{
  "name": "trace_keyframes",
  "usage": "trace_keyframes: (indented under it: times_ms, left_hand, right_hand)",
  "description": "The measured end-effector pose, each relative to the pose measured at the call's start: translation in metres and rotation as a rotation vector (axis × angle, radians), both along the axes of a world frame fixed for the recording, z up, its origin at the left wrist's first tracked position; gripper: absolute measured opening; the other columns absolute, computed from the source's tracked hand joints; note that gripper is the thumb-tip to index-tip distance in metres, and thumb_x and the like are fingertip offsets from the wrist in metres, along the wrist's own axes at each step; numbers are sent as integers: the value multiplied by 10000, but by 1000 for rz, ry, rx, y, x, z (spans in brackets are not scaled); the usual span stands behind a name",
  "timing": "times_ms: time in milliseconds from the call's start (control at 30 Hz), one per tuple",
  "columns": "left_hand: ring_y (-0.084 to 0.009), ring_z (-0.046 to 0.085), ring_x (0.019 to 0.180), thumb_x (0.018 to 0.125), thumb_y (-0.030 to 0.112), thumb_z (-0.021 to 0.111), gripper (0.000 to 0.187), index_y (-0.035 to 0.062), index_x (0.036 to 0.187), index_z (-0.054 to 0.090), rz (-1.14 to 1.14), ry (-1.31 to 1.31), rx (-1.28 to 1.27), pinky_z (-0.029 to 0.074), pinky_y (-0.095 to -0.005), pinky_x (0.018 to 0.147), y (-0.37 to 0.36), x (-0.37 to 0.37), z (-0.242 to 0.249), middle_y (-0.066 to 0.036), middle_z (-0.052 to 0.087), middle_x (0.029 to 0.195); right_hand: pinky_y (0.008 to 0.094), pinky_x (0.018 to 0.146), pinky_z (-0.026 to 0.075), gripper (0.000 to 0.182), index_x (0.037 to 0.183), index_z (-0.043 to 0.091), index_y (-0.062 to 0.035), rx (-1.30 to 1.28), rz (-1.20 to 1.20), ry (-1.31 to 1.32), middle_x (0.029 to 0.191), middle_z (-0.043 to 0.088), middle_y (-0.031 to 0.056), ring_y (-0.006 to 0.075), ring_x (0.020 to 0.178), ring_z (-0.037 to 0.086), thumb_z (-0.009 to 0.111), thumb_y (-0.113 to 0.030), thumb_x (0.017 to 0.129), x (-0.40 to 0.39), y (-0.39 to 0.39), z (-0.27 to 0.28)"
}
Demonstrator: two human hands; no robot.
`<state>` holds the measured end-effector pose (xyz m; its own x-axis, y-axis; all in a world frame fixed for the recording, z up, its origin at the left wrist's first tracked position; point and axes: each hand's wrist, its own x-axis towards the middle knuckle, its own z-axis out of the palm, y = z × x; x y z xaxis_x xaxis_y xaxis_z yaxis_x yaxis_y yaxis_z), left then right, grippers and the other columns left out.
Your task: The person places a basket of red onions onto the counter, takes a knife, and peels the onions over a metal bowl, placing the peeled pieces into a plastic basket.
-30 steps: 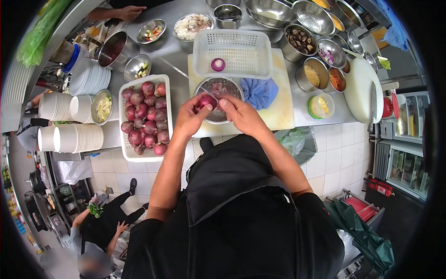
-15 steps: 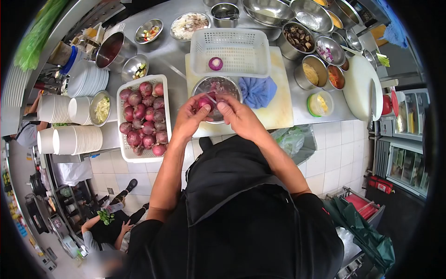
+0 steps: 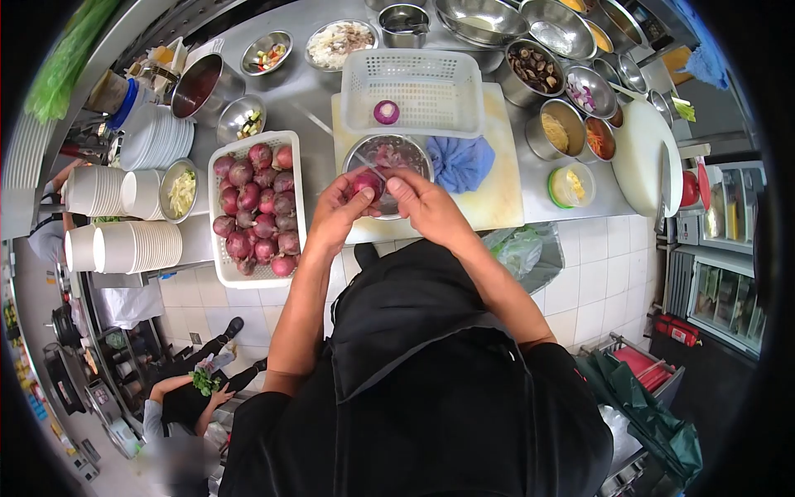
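While left fingers [image 3: 364,195] hold onion [image 3: 365,181], they part-hide bowl [image 3: 429,157].

White plates [image 3: 156,141]: stacked at the left of the steel counter [image 3: 300,87]
White bowls [image 3: 145,247]: nested in stacks near the plates
Steel pot [image 3: 534,68]: holds dark mushroom pieces
Small tub [image 3: 571,185]: clear, green-rimmed, yellow pieces inside
Round white board [image 3: 636,157]: large blade [image 3: 665,189] at its right edge
Co-worker [image 3: 178,398]: lower left, with leafy greens [image 3: 204,380]
Red case [image 3: 677,330]: on the dark floor near the fridge [image 3: 727,302]
Green sheet [image 3: 654,414]: draped, creased, at lower right
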<state>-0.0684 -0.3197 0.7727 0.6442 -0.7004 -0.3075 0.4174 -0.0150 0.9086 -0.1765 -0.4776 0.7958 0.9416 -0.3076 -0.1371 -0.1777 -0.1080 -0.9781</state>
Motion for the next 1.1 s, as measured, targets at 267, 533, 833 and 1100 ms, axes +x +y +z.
trace_keyframes:
  times_ms: [267, 533, 833, 1100]
  left_hand:
    - [-167, 623, 838, 900, 114, 631, 419, -42, 1265, 496, 58, -5, 8, 553, -301, 707, -1, 0, 2, -115, 620, 1044]
    - [-178, 625, 862, 888, 78, 624, 377, -23, 1239, 527, 90, 58, -21, 545, -301, 718, 3, -3, -2, -107, 627, 1033]
    - [-175, 589, 1005, 863, 40, 614, 500, -24, 1332, 454, 28, 37, -99, 521, -324, 841, 3, -8, 3, -109, 585, 1170]
    - [-153, 579, 1034, 823, 15, 694, 558, -33, 1327, 461, 113, 31, -81, 486, -290, 902, -3, -6, -7, -92, 609, 1131]
  right_hand:
    - [370, 699, 498, 459, 1264, 539, -62, -98, 60, -33, 868, 672, 167, 285, 795, 673, 498, -413, 971, -5, 4, 2]
    - [387, 700, 503, 395, 1202, 577, -87, -189, -26, -100, 868, 679, 177, 325, 799, 671, 512, -396, 965, -3, 17, -5]
    - [253, 522, 408, 458, 1258, 548, -90, 269, -41, 150, 703, 538, 7, 89, 557, 470, 476, -444, 977, -5, -1, 12]
    - [219, 388, 333, 519, 1342, 452, -97, 354, 88, 116, 683, 511, 26, 75, 462, 420, 446, -471, 983, -4, 9, 11]
